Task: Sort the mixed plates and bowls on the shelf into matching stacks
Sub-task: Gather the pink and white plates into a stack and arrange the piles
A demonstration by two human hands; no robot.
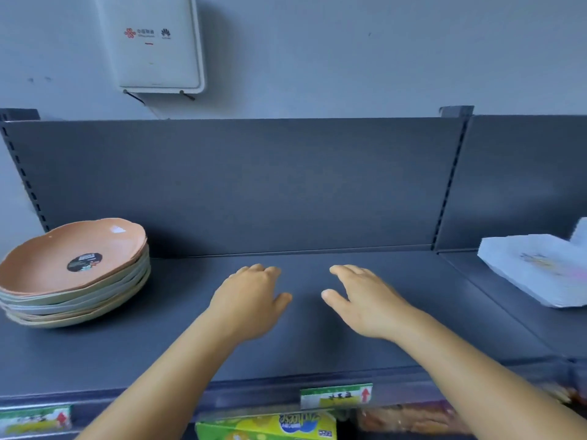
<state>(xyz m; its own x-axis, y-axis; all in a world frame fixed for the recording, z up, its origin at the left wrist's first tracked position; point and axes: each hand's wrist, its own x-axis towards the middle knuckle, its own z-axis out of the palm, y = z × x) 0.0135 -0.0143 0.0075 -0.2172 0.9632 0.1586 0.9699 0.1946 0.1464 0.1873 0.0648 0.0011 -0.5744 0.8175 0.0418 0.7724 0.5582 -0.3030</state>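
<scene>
The left hand and right hand hover over the dark shelf, grips loosely curled and empty. A stack of scalloped plates, the orange one on top, sits well left of them.

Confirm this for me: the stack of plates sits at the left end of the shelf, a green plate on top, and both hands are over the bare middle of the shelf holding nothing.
One detail is wrong. The top plate of the stack is orange, not green, with a dark round sticker inside it; the head view shows this. The rest holds: the stack sits at the left end of the shelf, and the left hand and right hand are over its bare middle, holding nothing.
</scene>
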